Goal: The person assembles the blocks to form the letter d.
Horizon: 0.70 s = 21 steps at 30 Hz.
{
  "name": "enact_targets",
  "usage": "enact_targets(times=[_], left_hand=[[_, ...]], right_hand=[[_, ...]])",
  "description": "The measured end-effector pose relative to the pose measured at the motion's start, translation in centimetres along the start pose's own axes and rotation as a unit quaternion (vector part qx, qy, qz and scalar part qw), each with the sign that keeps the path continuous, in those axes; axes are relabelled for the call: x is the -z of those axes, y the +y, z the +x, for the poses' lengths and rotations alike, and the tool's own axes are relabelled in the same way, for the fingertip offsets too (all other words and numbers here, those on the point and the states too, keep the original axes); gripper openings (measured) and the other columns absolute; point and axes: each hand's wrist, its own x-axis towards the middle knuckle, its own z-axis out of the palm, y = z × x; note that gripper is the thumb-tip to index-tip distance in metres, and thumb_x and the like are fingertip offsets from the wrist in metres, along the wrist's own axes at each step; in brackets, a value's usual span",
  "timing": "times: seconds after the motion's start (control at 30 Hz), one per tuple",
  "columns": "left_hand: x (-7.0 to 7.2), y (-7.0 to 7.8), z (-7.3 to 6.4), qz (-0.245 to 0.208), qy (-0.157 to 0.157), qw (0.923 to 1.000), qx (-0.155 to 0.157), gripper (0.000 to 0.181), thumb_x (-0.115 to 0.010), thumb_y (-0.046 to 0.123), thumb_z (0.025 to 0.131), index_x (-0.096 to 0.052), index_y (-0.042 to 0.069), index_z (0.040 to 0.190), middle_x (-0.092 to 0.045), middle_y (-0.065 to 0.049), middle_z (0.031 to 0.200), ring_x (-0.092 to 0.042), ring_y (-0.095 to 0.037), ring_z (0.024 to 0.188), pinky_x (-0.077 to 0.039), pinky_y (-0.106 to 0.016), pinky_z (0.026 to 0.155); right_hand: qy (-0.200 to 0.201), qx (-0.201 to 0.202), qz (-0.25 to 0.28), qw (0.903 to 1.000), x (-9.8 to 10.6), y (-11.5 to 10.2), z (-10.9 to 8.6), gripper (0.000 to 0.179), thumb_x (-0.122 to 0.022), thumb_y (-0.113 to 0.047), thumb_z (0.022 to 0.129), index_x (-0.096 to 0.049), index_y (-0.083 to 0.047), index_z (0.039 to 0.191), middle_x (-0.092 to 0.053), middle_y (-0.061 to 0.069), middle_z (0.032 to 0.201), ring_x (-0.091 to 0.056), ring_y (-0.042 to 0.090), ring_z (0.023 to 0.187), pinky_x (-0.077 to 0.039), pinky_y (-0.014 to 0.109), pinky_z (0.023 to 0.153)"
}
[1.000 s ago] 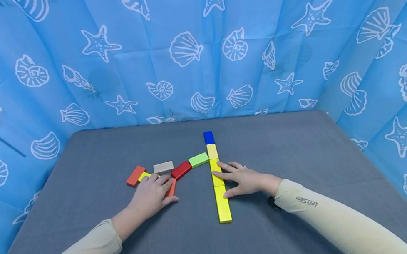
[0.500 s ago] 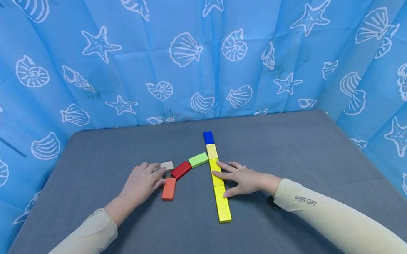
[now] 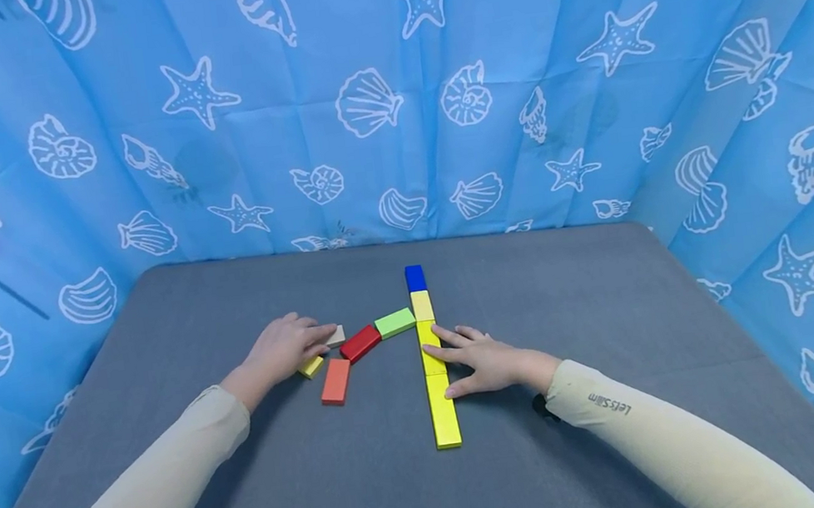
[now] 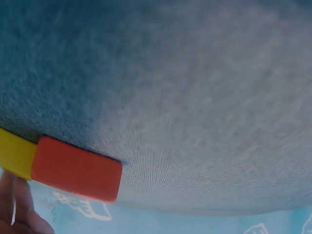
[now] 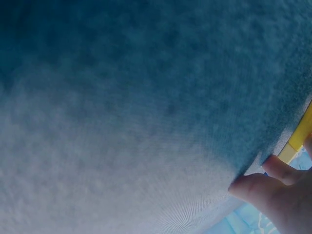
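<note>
My left hand (image 3: pixel 281 350) is at the left end of a pale grey wooden block (image 3: pixel 338 336); the index finger lies over its far edge, the thumb by its near side. Below this hand shows the end of a yellow block (image 3: pixel 311 367). In the left wrist view that yellow block (image 4: pixel 15 155) meets an orange-red block (image 4: pixel 77 168), with the fingers (image 4: pixel 31 219) behind. My right hand (image 3: pixel 490 362) has spread fingers touching a straight column of blocks, on the upper long yellow block (image 3: pixel 432 360) and the lower one (image 3: pixel 444 413).
A pale yellow block (image 3: pixel 422 306) and a blue block (image 3: pixel 415 278) continue the column away from me. A green block (image 3: pixel 395 322) meets its left side, followed by a red block (image 3: pixel 360 343) and an orange block (image 3: pixel 335 381). A patterned blue curtain (image 3: pixel 273 135) surrounds the grey table (image 3: pixel 570 294).
My left hand has moved off the right orange block, first back and left, then to the pale grey block. The left orange-red block is now hidden in the head view. My right hand stays put.
</note>
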Motion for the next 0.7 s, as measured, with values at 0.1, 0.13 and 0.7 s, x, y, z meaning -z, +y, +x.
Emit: enact_targets(times=[0.1, 0.13, 0.7], left_hand=[[-0.1, -0.2, 0.4, 0.002, 0.0, 0.9999, -0.01, 0.04, -0.07, 0.02, 0.09, -0.065, 0.012, 0.129, -0.069, -0.007, 0.109, -0.053, -0.019, 0.082, -0.042, -0.029, 0.066], [-0.2, -0.3, 0.5, 0.003, 0.001, 0.9999, -0.012, 0.039, -0.07, 0.019, 0.09, -0.066, 0.013, 0.128, -0.069, -0.007, 0.107, -0.052, -0.018, 0.08, -0.041, -0.028, 0.064], [0.9, 0.6, -2.8, 0.023, 0.149, 0.9853, -0.08, 0.037, -0.08, 0.015, 0.081, -0.072, 0.009, 0.116, -0.068, -0.007, 0.096, -0.051, -0.018, 0.073, -0.042, -0.028, 0.06]], right_hand=[[-0.001, 0.0, -0.002, 1.0, 0.0, 0.0, 0.0, 0.072, -0.065, -0.044, 0.091, -0.032, -0.026, 0.153, -0.008, 0.0, 0.163, -0.01, 0.041, 0.144, -0.025, 0.068, 0.103], [-0.001, 0.001, -0.002, 1.0, -0.1, 0.0, 0.0, 0.072, -0.065, -0.044, 0.091, -0.032, -0.026, 0.153, -0.008, -0.001, 0.163, -0.01, 0.04, 0.144, -0.025, 0.068, 0.103], [0.002, 0.009, -0.004, 0.9999, -0.2, 0.2, -0.1, 0.073, -0.065, -0.044, 0.091, -0.032, -0.025, 0.153, -0.007, 0.0, 0.163, -0.01, 0.04, 0.144, -0.019, 0.067, 0.106]])
